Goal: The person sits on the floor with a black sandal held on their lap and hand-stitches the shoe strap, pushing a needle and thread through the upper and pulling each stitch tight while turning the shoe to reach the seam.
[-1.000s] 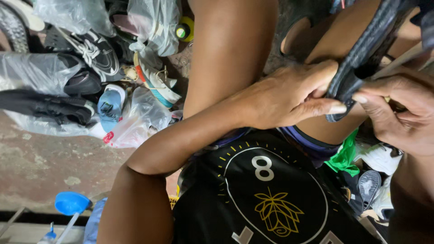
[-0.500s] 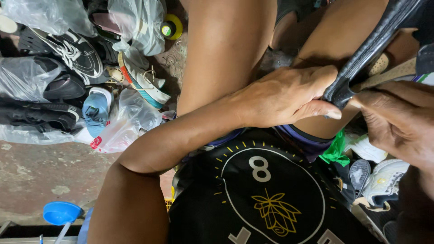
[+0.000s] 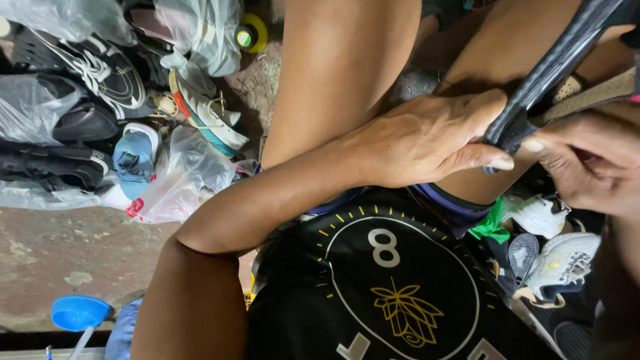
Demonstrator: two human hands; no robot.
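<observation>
Left hand and right hand close together, both pinching the lower end of a long black flexible rubbery strip that runs up toward 1 o'clock. Bare knees behind. Bagged shoes, a black-and-white sneaker at 10 o'clock. White sneakers at 4 o'clock. Blue plastic scoop at 8 o'clock.

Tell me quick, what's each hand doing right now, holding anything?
Left hand: closed on the lower end of the black shoe, thumb and fingers pinching it.
Right hand: fingertips touching the same shoe end; a full grip cannot be told.
</observation>
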